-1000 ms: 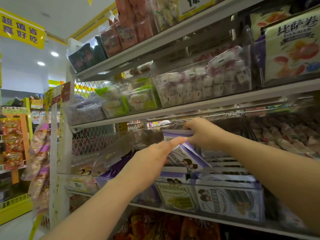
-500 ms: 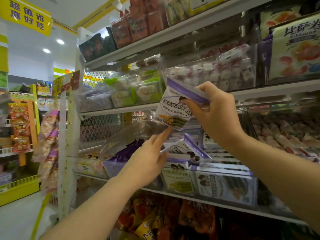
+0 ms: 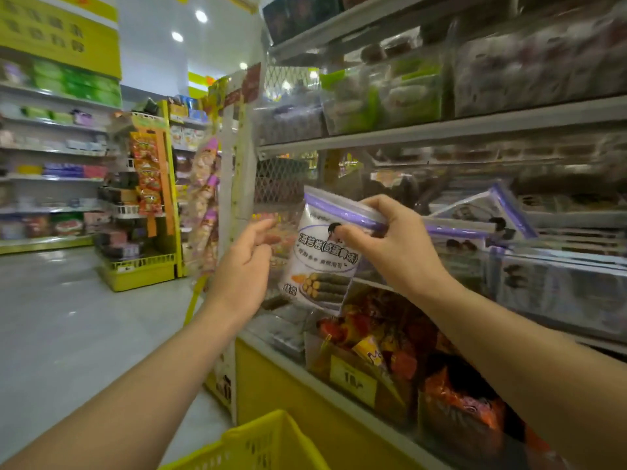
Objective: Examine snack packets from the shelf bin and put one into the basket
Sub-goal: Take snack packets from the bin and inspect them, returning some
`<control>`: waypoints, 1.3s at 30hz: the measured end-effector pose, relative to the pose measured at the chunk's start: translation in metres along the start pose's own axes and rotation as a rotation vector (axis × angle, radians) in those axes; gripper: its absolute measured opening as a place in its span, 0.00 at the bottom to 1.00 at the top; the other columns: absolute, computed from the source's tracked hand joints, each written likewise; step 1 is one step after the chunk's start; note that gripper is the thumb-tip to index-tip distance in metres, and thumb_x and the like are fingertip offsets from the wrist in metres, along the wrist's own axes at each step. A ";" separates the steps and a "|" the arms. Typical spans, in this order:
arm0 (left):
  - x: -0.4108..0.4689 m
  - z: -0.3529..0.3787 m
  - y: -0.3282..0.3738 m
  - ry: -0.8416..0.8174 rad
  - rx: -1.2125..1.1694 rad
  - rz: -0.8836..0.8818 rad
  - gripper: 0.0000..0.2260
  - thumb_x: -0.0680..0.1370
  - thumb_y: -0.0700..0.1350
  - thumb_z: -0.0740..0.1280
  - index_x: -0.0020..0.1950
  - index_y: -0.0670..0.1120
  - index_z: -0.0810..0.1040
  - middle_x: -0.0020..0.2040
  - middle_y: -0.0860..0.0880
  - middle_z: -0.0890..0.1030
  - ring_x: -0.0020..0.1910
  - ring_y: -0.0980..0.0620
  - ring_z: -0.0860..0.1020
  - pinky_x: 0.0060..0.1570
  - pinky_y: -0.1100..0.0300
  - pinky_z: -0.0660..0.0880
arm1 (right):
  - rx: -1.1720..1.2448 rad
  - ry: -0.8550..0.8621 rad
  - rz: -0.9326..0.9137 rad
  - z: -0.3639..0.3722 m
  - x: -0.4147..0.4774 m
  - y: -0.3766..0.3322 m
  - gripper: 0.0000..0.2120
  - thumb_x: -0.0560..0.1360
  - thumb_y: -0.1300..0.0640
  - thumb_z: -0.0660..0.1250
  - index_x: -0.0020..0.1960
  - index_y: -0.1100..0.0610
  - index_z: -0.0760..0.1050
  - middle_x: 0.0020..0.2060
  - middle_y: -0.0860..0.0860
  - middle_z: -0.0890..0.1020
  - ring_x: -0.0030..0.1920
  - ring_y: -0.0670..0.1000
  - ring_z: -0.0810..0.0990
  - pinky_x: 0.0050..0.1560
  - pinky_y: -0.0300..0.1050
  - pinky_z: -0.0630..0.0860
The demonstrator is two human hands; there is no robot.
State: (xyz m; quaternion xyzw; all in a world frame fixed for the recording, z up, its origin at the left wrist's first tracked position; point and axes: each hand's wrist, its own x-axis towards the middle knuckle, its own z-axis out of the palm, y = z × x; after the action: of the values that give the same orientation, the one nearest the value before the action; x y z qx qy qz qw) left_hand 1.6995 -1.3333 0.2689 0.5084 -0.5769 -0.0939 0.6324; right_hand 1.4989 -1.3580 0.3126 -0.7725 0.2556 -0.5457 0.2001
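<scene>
Purple-banded white film, glossy and flat, is hanging from my right hand [image 3: 397, 252], which is pinching the snack packet [image 3: 322, 262] by its top seal, thumb in front and fingers curled behind. The packet is hovering mid-view in the air before the shelving, tilting slightly, well above the basket [image 3: 258, 446]. Its face is showing black characters, 海苔卷(咸蛋黄味), over a picture of dark green rolls with yellow ends. At the packet's 9 o'clock my left hand [image 3: 244, 273] is waiting just beside it, fingers loosely bent and gripping nothing. The yellow plastic basket, slotted like a lattice, is peeking in at 6 o'clock. At 3 o'clock the clear shelf bin [image 3: 543, 283] is holding more purple-edged packets [image 3: 481, 212]. A yellow price tag [image 3: 353, 379] at 5 o'clock is reading 18.
</scene>
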 end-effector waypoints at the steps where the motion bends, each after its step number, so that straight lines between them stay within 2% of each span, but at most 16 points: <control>1: -0.005 -0.008 -0.009 -0.051 -0.041 -0.070 0.14 0.81 0.48 0.57 0.63 0.56 0.75 0.56 0.57 0.81 0.57 0.56 0.78 0.60 0.51 0.73 | 0.042 -0.045 0.039 0.015 -0.006 0.007 0.09 0.70 0.56 0.75 0.48 0.53 0.77 0.40 0.49 0.85 0.40 0.46 0.84 0.42 0.44 0.82; 2: -0.012 -0.014 -0.017 -0.121 -0.094 -0.136 0.13 0.80 0.52 0.57 0.60 0.57 0.77 0.56 0.56 0.82 0.57 0.54 0.79 0.61 0.49 0.73 | 0.092 -0.094 0.080 0.029 -0.011 0.014 0.09 0.70 0.57 0.76 0.48 0.54 0.77 0.39 0.49 0.85 0.40 0.46 0.84 0.40 0.41 0.81; 4: -0.028 -0.022 -0.033 -0.240 -0.183 -0.221 0.15 0.76 0.61 0.61 0.54 0.56 0.81 0.51 0.55 0.85 0.51 0.55 0.82 0.54 0.52 0.75 | 0.217 -0.188 0.162 0.056 -0.023 0.028 0.10 0.69 0.60 0.76 0.48 0.58 0.78 0.38 0.49 0.86 0.39 0.45 0.85 0.35 0.36 0.77; 7: -0.050 -0.028 -0.056 -0.220 -0.175 -0.267 0.20 0.69 0.70 0.64 0.49 0.57 0.82 0.48 0.52 0.86 0.49 0.53 0.84 0.53 0.51 0.78 | 0.410 -0.265 0.297 0.091 -0.039 0.049 0.08 0.70 0.65 0.74 0.47 0.60 0.78 0.36 0.49 0.86 0.36 0.44 0.84 0.32 0.33 0.76; 10: -0.063 -0.024 -0.079 -0.139 -0.300 -0.347 0.20 0.68 0.64 0.65 0.50 0.52 0.82 0.47 0.49 0.86 0.49 0.48 0.85 0.49 0.52 0.80 | 0.599 -0.269 0.458 0.118 -0.051 0.067 0.07 0.70 0.63 0.72 0.49 0.61 0.81 0.42 0.54 0.87 0.43 0.51 0.86 0.39 0.40 0.81; 13: -0.067 -0.012 -0.096 -0.090 -0.456 -0.420 0.19 0.70 0.59 0.66 0.54 0.48 0.81 0.48 0.46 0.86 0.48 0.46 0.85 0.46 0.54 0.81 | 0.714 -0.232 0.610 0.138 -0.057 0.086 0.18 0.70 0.53 0.71 0.54 0.64 0.81 0.49 0.61 0.85 0.50 0.60 0.84 0.51 0.50 0.80; 16: -0.067 0.001 -0.114 -0.031 -0.517 -0.468 0.16 0.74 0.55 0.66 0.56 0.46 0.81 0.49 0.44 0.86 0.49 0.43 0.85 0.49 0.49 0.81 | 0.854 -0.215 0.706 0.152 -0.063 0.102 0.20 0.72 0.52 0.67 0.58 0.66 0.79 0.52 0.63 0.84 0.53 0.60 0.83 0.54 0.52 0.79; 19: -0.066 0.010 -0.129 0.052 -0.569 -0.552 0.09 0.79 0.46 0.66 0.53 0.44 0.82 0.48 0.40 0.85 0.49 0.39 0.84 0.53 0.43 0.79 | 1.006 -0.166 0.845 0.160 -0.065 0.114 0.18 0.72 0.55 0.65 0.56 0.67 0.79 0.48 0.62 0.85 0.47 0.57 0.85 0.47 0.49 0.82; 24: -0.070 0.023 -0.143 0.077 -0.704 -0.667 0.07 0.77 0.42 0.67 0.47 0.44 0.85 0.46 0.38 0.85 0.44 0.39 0.85 0.39 0.50 0.81 | 1.006 -0.135 0.949 0.161 -0.073 0.131 0.15 0.78 0.58 0.62 0.54 0.68 0.79 0.48 0.64 0.84 0.46 0.59 0.85 0.40 0.49 0.83; 27: -0.069 0.024 -0.145 0.098 -0.731 -0.685 0.11 0.78 0.45 0.65 0.51 0.40 0.83 0.48 0.36 0.84 0.45 0.39 0.84 0.41 0.49 0.82 | 1.003 -0.121 0.943 0.160 -0.075 0.136 0.18 0.80 0.55 0.60 0.44 0.64 0.84 0.46 0.63 0.85 0.45 0.58 0.86 0.36 0.48 0.82; 29: -0.068 0.023 -0.144 0.089 -0.734 -0.677 0.13 0.80 0.47 0.63 0.52 0.39 0.82 0.48 0.36 0.84 0.46 0.39 0.84 0.43 0.48 0.82 | 0.970 -0.105 0.922 0.158 -0.073 0.138 0.20 0.80 0.52 0.60 0.41 0.62 0.85 0.46 0.61 0.85 0.46 0.57 0.86 0.40 0.49 0.82; 31: -0.067 0.022 -0.141 0.094 -0.731 -0.664 0.13 0.81 0.47 0.63 0.51 0.40 0.82 0.47 0.37 0.85 0.45 0.40 0.85 0.40 0.49 0.82 | 0.910 -0.129 0.896 0.155 -0.072 0.140 0.19 0.80 0.49 0.60 0.50 0.62 0.83 0.49 0.60 0.85 0.51 0.58 0.85 0.52 0.54 0.80; 33: -0.066 0.021 -0.135 0.120 -0.749 -0.668 0.12 0.81 0.46 0.63 0.51 0.39 0.81 0.46 0.37 0.85 0.43 0.41 0.85 0.36 0.52 0.81 | 0.824 -0.214 0.866 0.149 -0.072 0.142 0.21 0.78 0.44 0.61 0.57 0.60 0.80 0.52 0.58 0.84 0.56 0.57 0.82 0.62 0.58 0.74; 36: -0.062 0.016 -0.126 0.171 -0.851 -0.738 0.13 0.81 0.46 0.61 0.55 0.38 0.79 0.47 0.38 0.85 0.41 0.44 0.85 0.31 0.53 0.80 | 0.613 -0.511 0.763 0.133 -0.075 0.143 0.21 0.73 0.44 0.68 0.59 0.56 0.79 0.56 0.55 0.84 0.60 0.57 0.80 0.65 0.61 0.72; 38: -0.059 0.013 -0.123 0.167 -0.877 -0.783 0.14 0.81 0.48 0.61 0.58 0.39 0.78 0.51 0.39 0.84 0.46 0.43 0.85 0.36 0.49 0.82 | 0.549 -0.639 0.783 0.123 -0.077 0.142 0.19 0.72 0.47 0.70 0.56 0.58 0.80 0.53 0.56 0.84 0.54 0.56 0.82 0.62 0.59 0.73; 39: -0.059 0.011 -0.122 0.143 -0.862 -0.795 0.15 0.81 0.49 0.61 0.60 0.40 0.78 0.53 0.39 0.84 0.51 0.42 0.83 0.43 0.46 0.82 | 0.541 -0.653 0.804 0.120 -0.078 0.142 0.18 0.71 0.48 0.69 0.54 0.59 0.81 0.51 0.56 0.85 0.50 0.54 0.83 0.58 0.57 0.75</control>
State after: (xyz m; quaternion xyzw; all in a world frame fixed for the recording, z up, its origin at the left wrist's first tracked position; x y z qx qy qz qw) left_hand 1.7288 -1.3549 0.1377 0.3876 -0.2079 -0.5151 0.7357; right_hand 1.5660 -1.4185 0.1328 -0.6644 0.3056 -0.2064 0.6501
